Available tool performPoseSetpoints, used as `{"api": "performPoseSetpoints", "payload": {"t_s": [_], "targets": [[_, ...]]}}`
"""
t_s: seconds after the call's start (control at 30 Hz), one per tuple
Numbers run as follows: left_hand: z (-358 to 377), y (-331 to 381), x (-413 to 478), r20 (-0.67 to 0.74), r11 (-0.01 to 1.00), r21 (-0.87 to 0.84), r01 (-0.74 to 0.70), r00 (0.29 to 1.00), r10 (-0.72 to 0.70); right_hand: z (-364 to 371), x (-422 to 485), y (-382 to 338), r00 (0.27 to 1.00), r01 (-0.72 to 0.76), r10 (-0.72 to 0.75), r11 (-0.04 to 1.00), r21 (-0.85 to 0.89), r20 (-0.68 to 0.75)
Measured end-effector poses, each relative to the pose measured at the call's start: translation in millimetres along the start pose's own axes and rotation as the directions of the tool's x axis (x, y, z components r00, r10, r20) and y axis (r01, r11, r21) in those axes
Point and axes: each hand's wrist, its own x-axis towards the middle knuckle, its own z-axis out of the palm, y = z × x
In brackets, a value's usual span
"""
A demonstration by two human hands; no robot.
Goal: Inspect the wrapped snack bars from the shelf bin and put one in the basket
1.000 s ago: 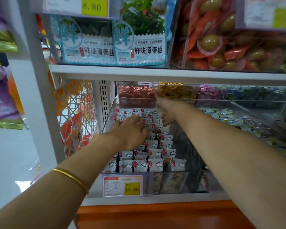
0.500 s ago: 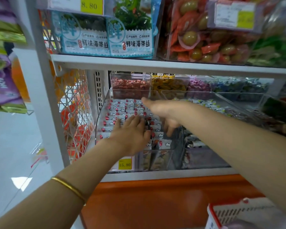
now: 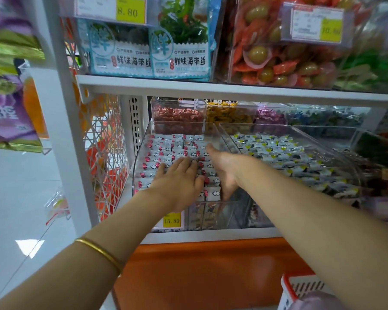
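Note:
A clear plastic shelf bin (image 3: 139, 162) holds several rows of white wrapped snack bars (image 3: 164, 151) with red dots and cloud prints. My left hand (image 3: 179, 180) lies flat on top of the bars, fingers straight and spread. My right hand (image 3: 224, 168) reaches into the right side of the same bin, thumb pointing up and fingers pointing down beside the front bars; its fingertips are hidden behind the bars. The red and white basket (image 3: 300, 289) shows at the bottom right corner, below my right forearm.
A second clear bin (image 3: 323, 139) of grey and yellow wrapped snacks stands to the right. Small tubs of candy (image 3: 177, 115) sit behind. A shelf board (image 3: 211, 88) with seaweed packs hangs close overhead. A yellow price tag (image 3: 171, 220) marks the bin front. A white upright post (image 3: 70, 130) stands left.
My right hand has dropped from the bin's back rim down along the right side of the bars. The view has tilted lower, bringing the basket into sight. My left hand has stayed on the bars.

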Motion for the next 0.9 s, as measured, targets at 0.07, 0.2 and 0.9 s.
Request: {"api": "performPoseSetpoints", "payload": {"t_s": [0.07, 0.2, 0.9], "targets": [[-0.6, -0.1, -0.1, 0.006, 1.000, -0.009, 0.003, 1.000, -0.003, 0.3, 1.9, 1.2, 1.000, -0.004, 0.004, 1.000, 0.003, 0.018], [-1.3, -0.2, -1.9, 0.009, 1.000, -0.004, 0.004, 1.000, -0.004, 1.2, 2.3, 2.8, 0.999, -0.017, 0.018, 1.000, -0.022, 0.040], [-7.7, 1.5, -12.8, -0.033, 0.999, -0.014, 0.032, 0.999, -0.033, 4.4, -34.8, 0.2, 0.934, 0.325, -0.321, 0.946, -0.005, -0.156]]}}
